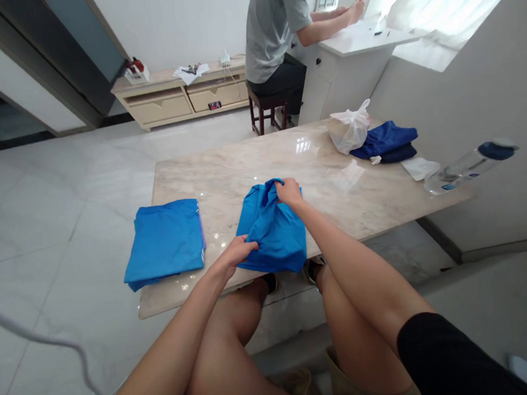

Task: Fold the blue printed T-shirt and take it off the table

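A bright blue garment [273,230] lies partly folded near the front edge of the marble table [242,162]. My left hand [238,252] pinches its near left edge, fingers closed on the cloth. My right hand [288,192] grips the bunched far end of the same garment and holds it slightly lifted. A second blue garment [166,243], folded flat, lies to the left and overhangs the table's left front corner.
At the table's far right sit a white plastic bag [348,130], dark blue folded cloth [385,142], a white tissue [420,167] and a lying clear bottle [470,167]. Another person [276,30] sits on a stool at a white desk behind. My bare knees are below the table.
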A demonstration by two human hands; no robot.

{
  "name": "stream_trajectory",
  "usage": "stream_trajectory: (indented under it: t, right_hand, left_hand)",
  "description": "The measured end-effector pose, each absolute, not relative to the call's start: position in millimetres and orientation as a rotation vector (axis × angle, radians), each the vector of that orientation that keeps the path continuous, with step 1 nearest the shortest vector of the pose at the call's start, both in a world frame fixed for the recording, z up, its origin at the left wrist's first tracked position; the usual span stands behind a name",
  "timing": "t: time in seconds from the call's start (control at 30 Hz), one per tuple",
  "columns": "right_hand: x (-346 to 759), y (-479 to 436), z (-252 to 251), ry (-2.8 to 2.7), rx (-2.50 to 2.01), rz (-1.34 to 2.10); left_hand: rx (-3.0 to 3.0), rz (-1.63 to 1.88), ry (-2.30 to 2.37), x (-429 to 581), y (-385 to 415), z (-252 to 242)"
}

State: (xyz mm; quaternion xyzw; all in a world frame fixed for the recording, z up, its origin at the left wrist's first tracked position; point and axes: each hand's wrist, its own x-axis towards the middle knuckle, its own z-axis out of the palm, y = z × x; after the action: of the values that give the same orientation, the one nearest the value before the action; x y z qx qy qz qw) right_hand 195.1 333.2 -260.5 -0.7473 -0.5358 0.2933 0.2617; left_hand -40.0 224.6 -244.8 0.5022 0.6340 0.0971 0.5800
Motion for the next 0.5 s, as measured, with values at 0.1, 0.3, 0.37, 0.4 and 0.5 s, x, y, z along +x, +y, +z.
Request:
stream_trajectory:
  t: [0.1, 0.3, 0.37, 0.4, 0.5]
  right_hand:
    - [182, 333, -264, -1.443, -1.969, 0.918]
    - [204, 324, -270, -1.561, -2.035, 0.830]
    - [209, 328, -270, -1.643, -2.054, 0.742]
    - [209, 331, -270, -1.694, -2.053, 0.708]
    - [199, 347, -274, -1.856, -2.036, 0.651]
  left_hand:
    - [1.186, 0.191, 1.520, -47, 228, -253]
    - [1.280, 0.186, 1.592, -41, 236, -267]
    - [1.331, 0.195, 1.602, -35, 238, -270]
    - [1.358, 0.197, 1.606, -33, 240, -272]
    - [1.440, 0.198, 1.607, -29, 242, -273]
